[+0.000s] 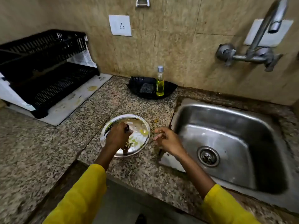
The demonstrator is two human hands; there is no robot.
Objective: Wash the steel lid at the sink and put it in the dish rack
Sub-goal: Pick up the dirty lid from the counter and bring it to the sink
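Observation:
A round steel lid (139,126), smeared with yellow-green food residue, lies flat on the granite counter just left of the sink (226,143). My left hand (117,135) rests on top of it, fingers closed around its dark knob at the centre. My right hand (168,139) hovers just off the lid's right edge, fingers loosely curled and holding nothing. The steel sink is dry and holds nothing, with its drain near the front. The black two-tier dish rack (43,70) stands at the back left on a white tray.
A black dish (169,89) at the back of the counter holds a scrub sponge (146,88) and a bottle of yellow liquid (160,81). The wall tap (262,38) reaches out above the sink's far right. A wall socket (120,25) sits above the counter.

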